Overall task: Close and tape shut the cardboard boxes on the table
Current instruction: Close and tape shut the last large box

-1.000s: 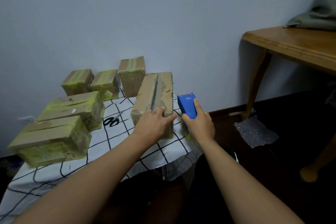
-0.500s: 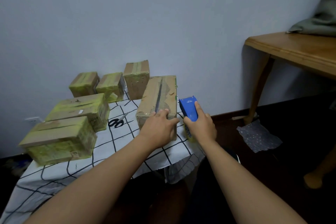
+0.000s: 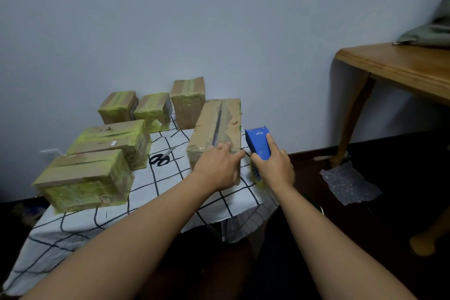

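Taped boxes [image 3: 85, 178]: five, wrapped in yellow-green tape, from 9 to 11 o'clock on the table [image 3: 170, 192] with its checked cloth.
Scissors [image 3: 162, 157]: black-handled, lying between the taped boxes and the open box.
Open box [image 3: 215, 129]: at 12 o'clock, near the table's right edge. Its flaps are folded down, with a dark seam still bare of tape.
Long axis: the seam runs from 6 to 12 o'clock, away from the person toward the wall.
Left hand [image 3: 216, 168]: fingers spread flat, pressing on the near end of the box top, at the seam.
Right hand [image 3: 272, 165]: curled round a blue dispenser [image 3: 258, 140], forefinger laid along its top.
Dispenser: just beside the box's right side, at 1 o'clock, nose pointing toward the wall.
Key relation: the seam's near end lies just left of the dispenser; the right hand looks ready to carry it there.
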`<move>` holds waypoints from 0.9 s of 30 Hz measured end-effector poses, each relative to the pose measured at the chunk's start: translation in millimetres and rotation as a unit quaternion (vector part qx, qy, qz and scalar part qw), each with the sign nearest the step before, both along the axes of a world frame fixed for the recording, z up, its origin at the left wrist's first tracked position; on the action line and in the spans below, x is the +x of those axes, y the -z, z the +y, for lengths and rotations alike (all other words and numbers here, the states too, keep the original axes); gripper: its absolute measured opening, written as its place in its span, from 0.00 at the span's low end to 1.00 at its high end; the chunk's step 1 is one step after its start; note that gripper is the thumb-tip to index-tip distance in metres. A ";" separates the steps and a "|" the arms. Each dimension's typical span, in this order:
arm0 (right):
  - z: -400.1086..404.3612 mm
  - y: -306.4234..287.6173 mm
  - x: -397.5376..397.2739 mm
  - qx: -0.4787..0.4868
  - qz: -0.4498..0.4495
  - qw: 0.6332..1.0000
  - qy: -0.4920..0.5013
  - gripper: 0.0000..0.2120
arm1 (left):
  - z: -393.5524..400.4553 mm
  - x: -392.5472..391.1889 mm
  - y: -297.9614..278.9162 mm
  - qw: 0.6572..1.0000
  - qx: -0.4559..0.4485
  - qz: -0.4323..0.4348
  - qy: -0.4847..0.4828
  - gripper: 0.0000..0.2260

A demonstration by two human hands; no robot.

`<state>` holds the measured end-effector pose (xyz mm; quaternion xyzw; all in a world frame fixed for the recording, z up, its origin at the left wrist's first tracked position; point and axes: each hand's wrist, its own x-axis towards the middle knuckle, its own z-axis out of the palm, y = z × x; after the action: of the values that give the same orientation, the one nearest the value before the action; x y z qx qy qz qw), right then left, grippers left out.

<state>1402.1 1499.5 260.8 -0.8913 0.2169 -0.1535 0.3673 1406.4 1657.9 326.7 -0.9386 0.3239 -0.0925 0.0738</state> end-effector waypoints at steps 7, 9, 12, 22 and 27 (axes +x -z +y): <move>-0.5 0.6 1.4 -0.008 -0.004 1.000 -0.002 0.35 | 6.0 3.3 4.6 1.000 0.022 -0.004 0.018 0.23; -1.2 -0.7 2.9 -0.003 0.001 1.000 -0.007 0.35 | 8.0 5.6 5.7 0.999 0.023 -0.005 0.023 0.24; -5.8 -9.9 10.3 0.029 -0.009 1.000 0.006 0.36 | 8.7 7.9 6.2 0.999 -0.012 -0.003 0.031 0.28; 16.1 -97.9 45.8 0.099 -0.237 0.966 -0.036 0.36 | 12.7 22.0 33.4 0.979 -0.195 -0.034 -0.037 0.23; 29.1 -93.4 58.5 0.036 -0.178 0.981 -0.069 0.37 | 11.7 21.2 40.3 0.973 -0.220 -0.068 -0.032 0.22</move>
<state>1460.6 1528.7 354.2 -0.8486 0.0917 -0.2759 0.4419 1427.6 1669.6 286.4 -0.9333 0.2591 -0.2231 -0.1098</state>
